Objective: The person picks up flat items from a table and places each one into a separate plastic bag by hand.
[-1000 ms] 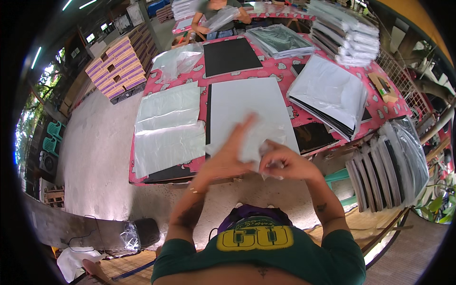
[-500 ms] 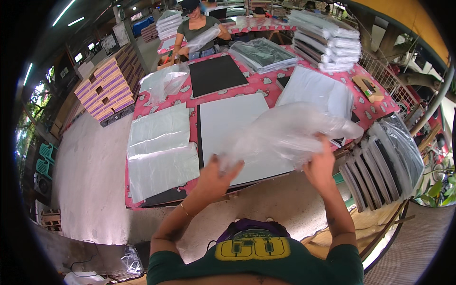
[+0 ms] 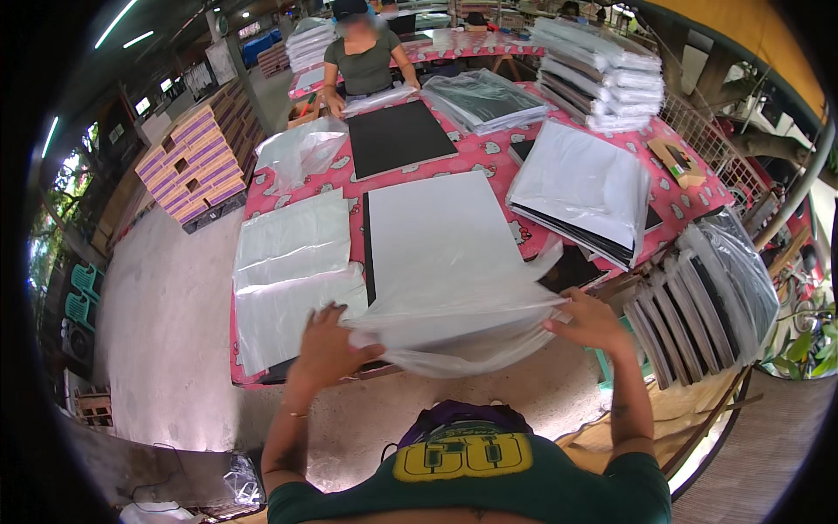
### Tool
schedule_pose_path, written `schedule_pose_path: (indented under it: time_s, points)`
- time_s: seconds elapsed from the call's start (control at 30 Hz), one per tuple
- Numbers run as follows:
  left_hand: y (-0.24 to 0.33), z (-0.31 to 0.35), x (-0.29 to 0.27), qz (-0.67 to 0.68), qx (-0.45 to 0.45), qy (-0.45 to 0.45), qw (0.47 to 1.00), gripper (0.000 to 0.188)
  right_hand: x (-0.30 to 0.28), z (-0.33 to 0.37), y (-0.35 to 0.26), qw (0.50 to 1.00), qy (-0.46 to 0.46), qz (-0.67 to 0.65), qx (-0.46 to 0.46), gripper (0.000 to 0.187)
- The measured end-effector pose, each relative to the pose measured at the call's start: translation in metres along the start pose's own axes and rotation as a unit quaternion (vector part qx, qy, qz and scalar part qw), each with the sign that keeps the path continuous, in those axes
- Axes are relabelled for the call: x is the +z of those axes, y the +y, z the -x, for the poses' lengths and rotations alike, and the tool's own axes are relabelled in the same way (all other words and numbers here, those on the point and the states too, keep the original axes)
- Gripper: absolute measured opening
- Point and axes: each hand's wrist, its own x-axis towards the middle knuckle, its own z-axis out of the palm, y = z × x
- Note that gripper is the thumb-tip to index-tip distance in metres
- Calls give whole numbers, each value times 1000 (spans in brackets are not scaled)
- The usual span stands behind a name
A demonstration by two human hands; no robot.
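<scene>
Left grip: our left hand [image 3: 330, 351] spreads its fingers, thumb at the near left edge of the plastic; we cannot tell whether it pinches.
Right grip: our right hand [image 3: 597, 325] is closed on the plastic's right edge, between thumb and fingers.
Clear plastic: we have the clear plastic sheet [image 3: 463, 342] stretched between our hands, over the near end of the white panel [image 3: 441, 223] and hanging past the surface [image 3: 480, 159].
To our left: flat pale plastic sheets [image 3: 292, 253].
To our right: a white-topped stack [image 3: 578, 179].
Across: a co-worker [image 3: 365, 65] stands beyond a black board [image 3: 400, 140].
</scene>
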Motion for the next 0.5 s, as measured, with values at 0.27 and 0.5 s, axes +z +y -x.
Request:
schedule_pose_path:
  time_s: [0.27,0.5]
  points:
    - [57,-10,-74,126,158,-238,950,27,-7,-3,16,598,80,-796,-46,49]
    - [29,-4,-66,718,19,-3,695,30,-1,-12,-21,895,-360,-178,-195,34]
